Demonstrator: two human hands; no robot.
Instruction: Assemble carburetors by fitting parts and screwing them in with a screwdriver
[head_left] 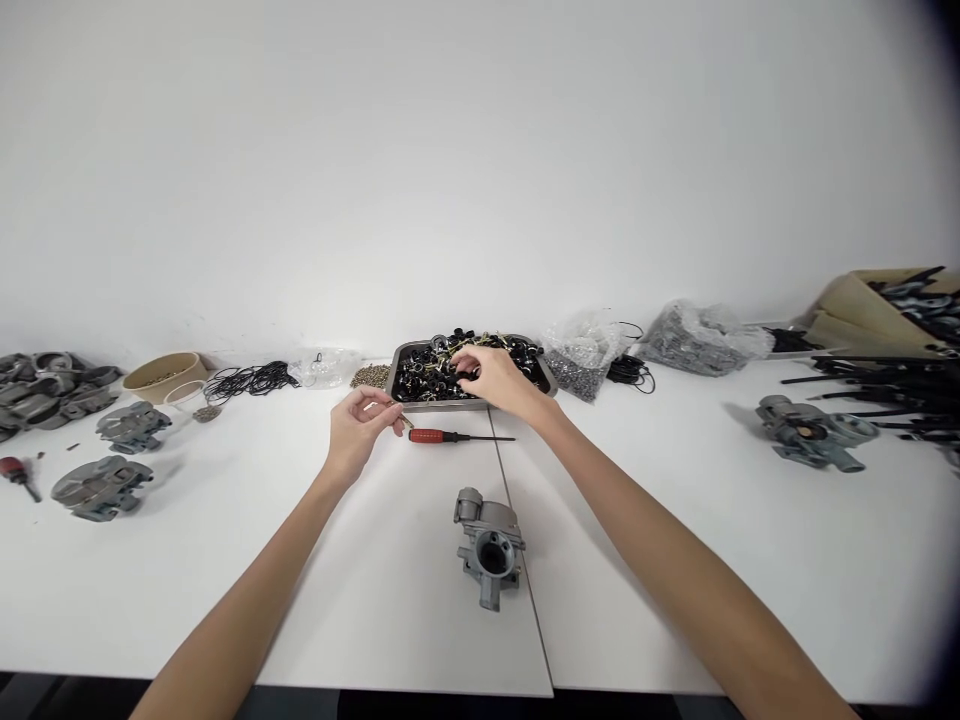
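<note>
My left hand (358,430) is closed, with a small brass-coloured part (406,421) pinched at its fingertips, just left of a red-handled screwdriver (427,436) that lies on the table. Over the metal tray (442,405) of small black and brassy parts, my right hand (491,378) has its fingers curled down among the pieces. What sits between those fingers, if anything, is too small and hidden to make out. Nearer to me, between my forearms, a grey metal carburetor (491,550) stands with its round bore facing me.
Two carburetors (105,487) stand at left beside another red screwdriver (19,475); one more carburetor (814,432) is at right. Along the wall are grey castings (52,390), a round container (165,372), black rings (251,380), bags of small parts (581,355) and black cables (885,390).
</note>
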